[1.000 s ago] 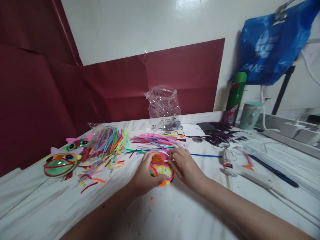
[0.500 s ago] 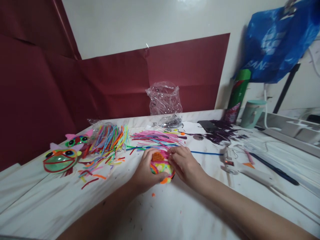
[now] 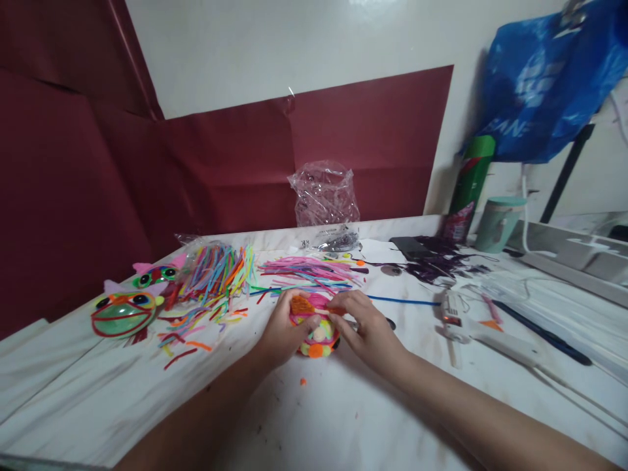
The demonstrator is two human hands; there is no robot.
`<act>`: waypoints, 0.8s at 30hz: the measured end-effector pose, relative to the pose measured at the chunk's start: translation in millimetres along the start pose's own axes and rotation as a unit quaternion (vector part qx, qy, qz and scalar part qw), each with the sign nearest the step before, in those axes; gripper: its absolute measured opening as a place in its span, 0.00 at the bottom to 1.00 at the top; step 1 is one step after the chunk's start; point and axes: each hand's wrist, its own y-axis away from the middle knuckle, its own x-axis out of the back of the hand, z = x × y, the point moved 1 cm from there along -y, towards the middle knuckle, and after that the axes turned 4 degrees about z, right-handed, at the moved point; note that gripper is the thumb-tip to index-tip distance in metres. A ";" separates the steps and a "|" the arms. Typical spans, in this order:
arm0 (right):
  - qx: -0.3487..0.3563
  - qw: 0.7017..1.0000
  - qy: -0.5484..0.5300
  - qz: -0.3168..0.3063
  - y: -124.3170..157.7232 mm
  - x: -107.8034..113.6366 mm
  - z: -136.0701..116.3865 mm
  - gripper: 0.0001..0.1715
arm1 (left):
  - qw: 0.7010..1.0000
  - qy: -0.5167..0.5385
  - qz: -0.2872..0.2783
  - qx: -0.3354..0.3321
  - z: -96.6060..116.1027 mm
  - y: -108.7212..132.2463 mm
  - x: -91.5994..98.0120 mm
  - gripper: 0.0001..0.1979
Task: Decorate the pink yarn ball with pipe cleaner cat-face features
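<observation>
Between my hands is a small round craft figure [image 3: 318,351] covered in coloured pipe cleaner pieces and pom-poms. An orange ear-like piece [image 3: 301,304] stands at its upper left, beside pink pipe cleaner strands at the top. My left hand [image 3: 280,332] is closed around the figure's left side, thumb across the front near the orange piece. My right hand [image 3: 370,327] grips its upper right edge, thumb and bent fingers on the pink part. What lies between those fingertips is too small to make out. Dark scissor-like handles [image 3: 391,324] partly show behind my right hand.
Two finished-looking animal figures [image 3: 122,317] sit at the left. Cut pipe cleaners [image 3: 216,275] lie in heaps behind my hands. A hot glue gun [image 3: 495,340] with its cord lies to the right. Farther back are a phone [image 3: 411,248], a green cup [image 3: 499,226] and a spray can [image 3: 471,173].
My left thumb has moved up across the figure's front toward the orange piece. The figure has tilted a little, and my right hand's fingers have spread slightly lower around its edge.
</observation>
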 end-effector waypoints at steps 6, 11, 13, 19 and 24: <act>0.019 0.999 0.028 0.027 0.0 2.2 1.3 0.09 | 0.999 0.041 -0.008 0.028 0.1 -2.3 1.1 0.18; 0.099 0.993 0.064 0.015 2.5 0.6 1.2 0.06 | 0.996 -0.060 0.014 -0.068 -0.9 4.4 -8.4 0.17; 0.112 0.992 0.064 0.010 5.0 0.5 4.1 0.06 | 0.991 -0.083 0.018 -0.101 -0.1 8.2 -11.7 0.17; 0.112 0.991 0.063 0.028 8.2 -1.6 12.4 0.07 | 0.992 -0.076 0.017 -0.095 1.3 13.3 -9.8 0.22; 0.082 0.993 0.081 0.016 3.8 1.5 0.0 0.05 | 0.992 -0.062 0.016 -0.113 -0.3 13.9 -3.9 0.20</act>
